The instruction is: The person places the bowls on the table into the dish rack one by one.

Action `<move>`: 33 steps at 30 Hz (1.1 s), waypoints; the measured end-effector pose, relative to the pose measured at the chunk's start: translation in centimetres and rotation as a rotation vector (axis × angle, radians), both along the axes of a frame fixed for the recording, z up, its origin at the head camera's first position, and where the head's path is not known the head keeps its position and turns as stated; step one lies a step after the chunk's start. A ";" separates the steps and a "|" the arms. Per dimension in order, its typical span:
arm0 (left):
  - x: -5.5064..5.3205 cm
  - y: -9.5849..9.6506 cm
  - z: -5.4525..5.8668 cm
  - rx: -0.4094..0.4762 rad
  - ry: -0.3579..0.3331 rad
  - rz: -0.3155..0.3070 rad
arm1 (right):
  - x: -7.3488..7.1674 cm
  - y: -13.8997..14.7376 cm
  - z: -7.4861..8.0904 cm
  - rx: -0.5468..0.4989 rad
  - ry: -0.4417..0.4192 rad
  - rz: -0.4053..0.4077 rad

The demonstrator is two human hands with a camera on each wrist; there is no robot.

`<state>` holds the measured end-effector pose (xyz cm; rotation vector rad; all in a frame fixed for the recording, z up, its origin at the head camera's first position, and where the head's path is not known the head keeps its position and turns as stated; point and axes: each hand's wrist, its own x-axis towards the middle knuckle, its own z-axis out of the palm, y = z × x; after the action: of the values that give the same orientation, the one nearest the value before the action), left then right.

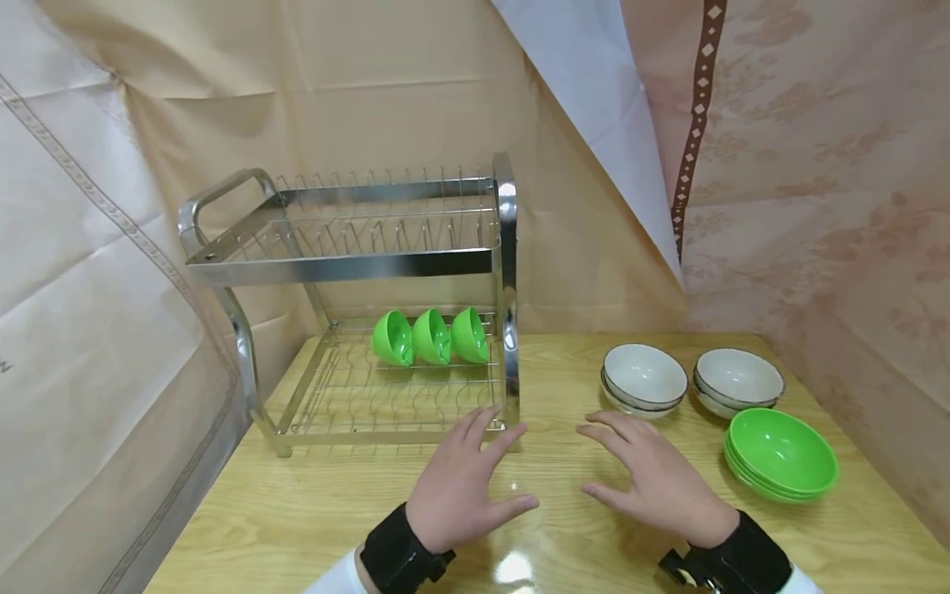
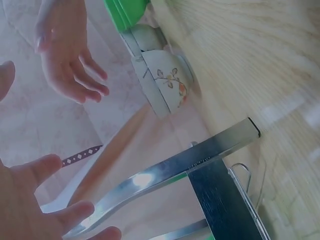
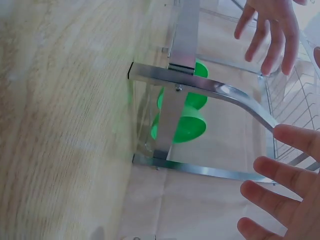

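Observation:
Both hands hover over the front middle of the table, fingers spread and nothing held. The left hand [image 1: 462, 487] is nearest the front right corner of a two-tier metal dish rack [image 1: 356, 266]. To its right, the right hand [image 1: 653, 474] hangs in front of two stacks of white bowls. Three green bowls [image 1: 430, 337] stand tilted on edge in a row on the rack's lower tier. One white stack [image 1: 644, 375] shows a floral pattern on its side in the left wrist view; the other white stack [image 1: 738, 378] is right of it. A stack of green bowls [image 1: 781, 454] sits nearer the right edge.
The wooden table [image 1: 312, 511] runs up to hanging cloth at the back and sides. The rack's upper tier [image 1: 371, 235] has upright wire dividers and holds no dishes. A curved side handle [image 1: 223, 206] rises at the rack's left.

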<state>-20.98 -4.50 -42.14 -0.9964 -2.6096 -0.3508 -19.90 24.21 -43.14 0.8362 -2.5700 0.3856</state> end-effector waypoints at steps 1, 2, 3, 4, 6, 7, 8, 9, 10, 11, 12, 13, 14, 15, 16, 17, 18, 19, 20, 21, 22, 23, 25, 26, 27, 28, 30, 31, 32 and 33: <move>-0.1 0.0 0.0 -0.002 -0.002 0.002 | -0.1 0.0 0.1 0.000 0.003 0.004; -0.1 0.0 0.0 -0.004 -0.006 0.004 | -0.2 -0.1 0.2 0.002 0.005 0.008; -0.1 0.0 0.1 -0.006 -0.009 0.007 | -0.3 -0.2 0.3 0.004 0.007 0.010; -0.2 0.0 0.1 -0.006 -0.011 0.008 | -0.4 -0.2 0.3 0.006 0.008 0.010; -0.2 -0.1 0.3 -0.007 -0.010 0.011 | -0.5 -0.4 0.5 0.006 0.004 0.009; -0.2 -0.1 0.4 -0.008 -0.010 0.011 | -0.6 -0.5 0.6 0.006 0.002 0.004; -0.3 -0.1 0.4 -0.008 -0.009 0.011 | -0.7 -0.6 0.7 0.004 0.000 -0.005; -0.3 -0.2 0.5 -0.008 -0.004 0.010 | -0.8 -0.6 0.7 -0.003 -0.003 -0.018; -0.3 -0.2 0.5 -0.006 -0.001 0.009 | -0.9 -0.6 0.8 -0.008 -0.006 -0.035; -0.3 -0.2 0.5 -0.005 0.003 0.007 | -1.1 -0.6 0.8 -0.019 -0.010 -0.052; -0.3 -0.2 0.6 -0.001 0.004 0.006 | -1.3 -0.5 0.8 -0.027 -0.011 -0.076; -0.2 -0.2 0.6 0.004 0.006 0.005 | -1.6 -0.4 0.8 -0.035 -0.013 -0.100; -0.2 -0.2 0.6 0.008 0.006 0.005 | -1.9 -0.3 0.8 -0.047 -0.016 -0.124; -0.2 -0.2 0.6 0.014 0.005 0.005 | -2.2 0.0 0.7 -0.057 -0.017 -0.149; -0.1 -0.2 0.6 0.019 0.005 0.006 | -2.6 0.3 0.6 -0.064 -0.013 -0.174; -0.1 -0.2 0.6 0.025 0.004 0.006 | -3.0 0.6 0.5 -0.076 -0.006 -0.192; 0.0 -0.3 0.7 0.030 0.002 0.009 | -3.5 0.9 0.4 -0.086 0.000 -0.213; 0.0 -0.3 0.6 0.035 0.001 0.010 | -4.0 1.2 0.3 -0.096 0.012 -0.234; 0.0 -0.3 0.6 0.039 -0.002 0.013 | -4.5 1.6 0.3 -0.107 0.022 -0.253; 0.0 -0.3 0.6 0.044 -0.002 0.014 | -5.0 1.9 0.2 -0.116 0.027 -0.273; 0.0 -0.3 0.6 0.050 -0.004 0.015 | -5.5 2.1 0.2 -0.125 0.025 -0.291; 0.1 -0.3 0.5 0.053 -0.008 0.014 | -5.9 2.3 0.2 -0.132 0.015 -0.311; 0.1 -0.3 0.4 0.060 -0.015 0.014 | -6.6 2.7 0.2 -0.133 -0.030 -0.360; 0.1 -0.3 0.3 0.060 -0.019 0.015 | -6.9 2.8 0.2 -0.130 -0.065 -0.381; 0.2 -0.3 0.3 0.061 -0.023 0.015 | -7.2 3.0 0.2 -0.123 -0.096 -0.398; 0.2 -0.3 0.2 0.061 -0.026 0.016 | -7.4 3.1 0.1 -0.112 -0.125 -0.412; 0.3 -0.3 0.1 0.060 -0.031 0.018 | -7.7 3.2 -0.3 -0.086 -0.168 -0.428; 0.3 -0.3 0.1 0.059 -0.033 0.019 | -7.9 3.3 -0.4 -0.065 -0.176 -0.431; 0.3 -0.4 0.1 0.056 -0.035 0.021 | -8.0 3.3 -0.7 -0.044 -0.176 -0.433; 0.3 -0.4 0.1 0.056 -0.036 0.021 | -8.0 3.3 -0.8 -0.027 -0.174 -0.434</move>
<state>-20.69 -4.86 -42.07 -0.9526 -2.6243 -0.4380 -27.92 27.56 -43.97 0.2261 -2.8007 0.3692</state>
